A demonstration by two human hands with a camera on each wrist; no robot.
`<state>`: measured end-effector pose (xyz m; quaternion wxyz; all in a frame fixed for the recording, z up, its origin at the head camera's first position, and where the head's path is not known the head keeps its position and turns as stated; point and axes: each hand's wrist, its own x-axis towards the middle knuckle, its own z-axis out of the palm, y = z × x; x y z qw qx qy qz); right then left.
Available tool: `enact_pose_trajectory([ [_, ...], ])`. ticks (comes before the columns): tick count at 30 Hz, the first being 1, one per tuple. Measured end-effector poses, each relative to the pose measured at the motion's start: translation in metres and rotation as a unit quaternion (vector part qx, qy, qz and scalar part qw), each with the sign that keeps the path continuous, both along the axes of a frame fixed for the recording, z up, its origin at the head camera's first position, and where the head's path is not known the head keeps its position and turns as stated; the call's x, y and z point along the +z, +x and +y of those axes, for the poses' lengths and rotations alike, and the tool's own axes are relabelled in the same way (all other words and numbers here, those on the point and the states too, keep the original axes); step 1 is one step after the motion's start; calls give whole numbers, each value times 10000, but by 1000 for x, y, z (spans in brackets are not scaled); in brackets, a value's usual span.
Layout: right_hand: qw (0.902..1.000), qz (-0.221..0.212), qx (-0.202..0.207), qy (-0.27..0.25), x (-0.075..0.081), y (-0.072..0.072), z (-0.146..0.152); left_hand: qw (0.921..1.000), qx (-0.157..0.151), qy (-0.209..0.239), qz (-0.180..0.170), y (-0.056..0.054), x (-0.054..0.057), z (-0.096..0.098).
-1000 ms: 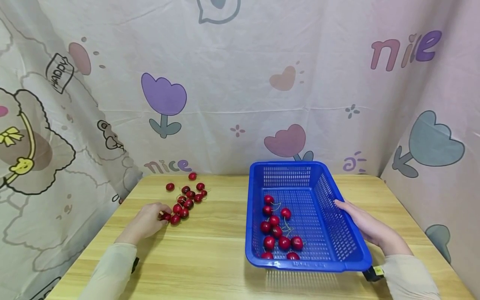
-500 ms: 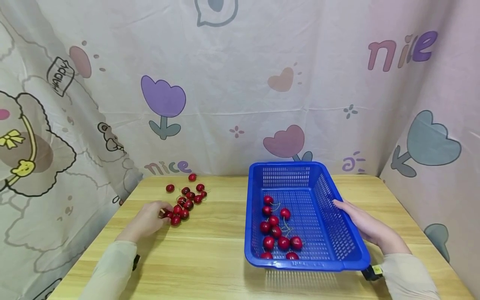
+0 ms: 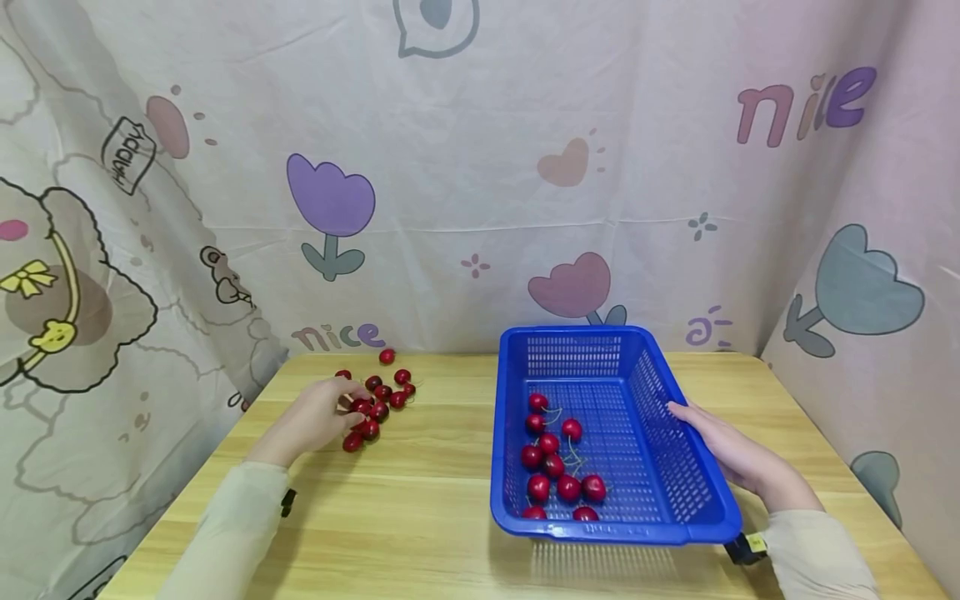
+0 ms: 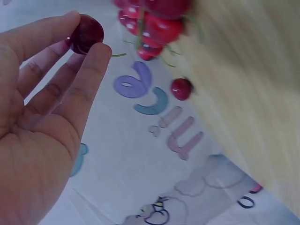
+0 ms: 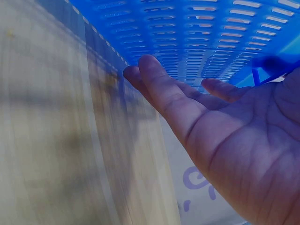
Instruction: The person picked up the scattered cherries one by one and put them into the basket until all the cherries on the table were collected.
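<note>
At the pile of loose red cherries (image 3: 380,412) on the table's left side, my left hand (image 3: 318,418) pinches one dark red cherry (image 4: 90,35) between thumb and fingertips, its green stem showing in the left wrist view. My right hand (image 3: 738,457) lies along the right side of a blue plastic basket (image 3: 498,433). Its fingers look straight in the right wrist view, against or close to the slotted wall (image 5: 201,28); exact contact is hard to tell. Inside the basket, several stemmed cherries (image 3: 553,465) lie toward the left and near end.
The wooden table (image 3: 420,500) runs back to a printed cloth (image 3: 450,167), which also hangs at both sides. One cherry (image 3: 387,357) lies alone near the table's back edge. Another (image 3: 342,375) sits just behind my left hand.
My left hand has moved away from the pile's near left end, slightly back and right, with a cherry now pinched. The right hand and basket stay where they were.
</note>
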<state>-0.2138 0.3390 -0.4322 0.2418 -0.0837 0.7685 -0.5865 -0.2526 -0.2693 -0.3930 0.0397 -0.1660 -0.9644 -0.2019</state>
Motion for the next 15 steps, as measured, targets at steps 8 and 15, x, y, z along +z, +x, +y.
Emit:
enact_pose_trajectory([
  [8, 10000, 27, 44, -56, -2, 0, 0, 9992, -325, -52, 233, -5, 20, 26],
  [15, 10000, 40, 58, -64, -2, 0, 0, 9957, -725, -80, 575, -11, 37, 56],
])
